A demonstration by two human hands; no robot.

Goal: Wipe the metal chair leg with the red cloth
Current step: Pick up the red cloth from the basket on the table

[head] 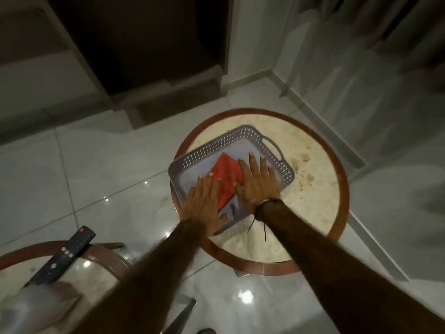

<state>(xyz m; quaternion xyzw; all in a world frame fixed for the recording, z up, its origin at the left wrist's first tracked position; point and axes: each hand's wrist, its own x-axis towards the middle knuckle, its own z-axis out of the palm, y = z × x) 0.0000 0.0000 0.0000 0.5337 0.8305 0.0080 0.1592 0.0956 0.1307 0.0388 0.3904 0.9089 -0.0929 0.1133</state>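
A folded red cloth point(226, 178) lies flat inside a grey perforated tray point(224, 143) on a round stone-topped table. My left hand point(207, 206) rests palm down, fingers spread, over the cloth's left edge. My right hand point(258, 183) lies palm down with fingers apart on the cloth's right edge. Neither hand grips the cloth. A thin metal bar point(185, 309) shows at the bottom of the view, perhaps a chair leg; I cannot tell for sure.
The round table point(310, 189) has a reddish-brown rim. A second round table point(101, 256) at lower left carries a black remote control point(65, 255). Glossy white floor tiles point(101, 165) surround both. A dark cabinet opening point(144, 39) and white walls stand behind.
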